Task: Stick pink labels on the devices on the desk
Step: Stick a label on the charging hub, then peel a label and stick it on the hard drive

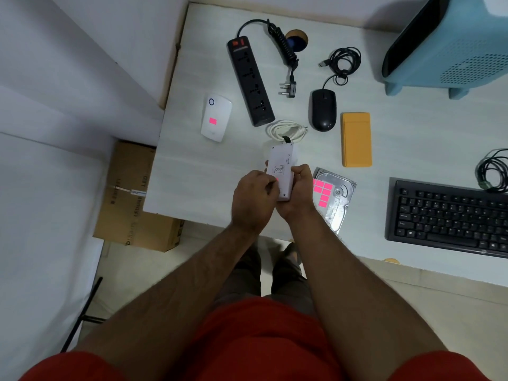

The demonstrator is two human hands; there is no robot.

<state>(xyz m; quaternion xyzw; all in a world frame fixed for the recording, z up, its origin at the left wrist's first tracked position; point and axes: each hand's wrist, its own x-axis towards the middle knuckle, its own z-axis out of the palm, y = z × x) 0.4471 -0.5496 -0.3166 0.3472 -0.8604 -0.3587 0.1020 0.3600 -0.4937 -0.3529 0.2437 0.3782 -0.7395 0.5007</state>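
My right hand (298,192) grips a flat white box-shaped device (283,166) from its right side, just above the desk's front edge. My left hand (253,198) has its fingertips pinched on a pink label (277,180) pressed against the device's lower face; only a sliver of the label shows. A coiled white cable (286,130) hangs off the device's far end. Several spare pink labels (322,191) lie on a silver hard drive (339,200) to the right. A white oval device (216,116) at the left carries a pink label (212,121).
On the white desk (209,174) lie a black power strip (250,79), a black mouse (323,110) with coiled cord, an orange case (356,138), a black keyboard (445,215) and a blue PC case (450,42). A cardboard box (132,199) stands on the floor at the left.
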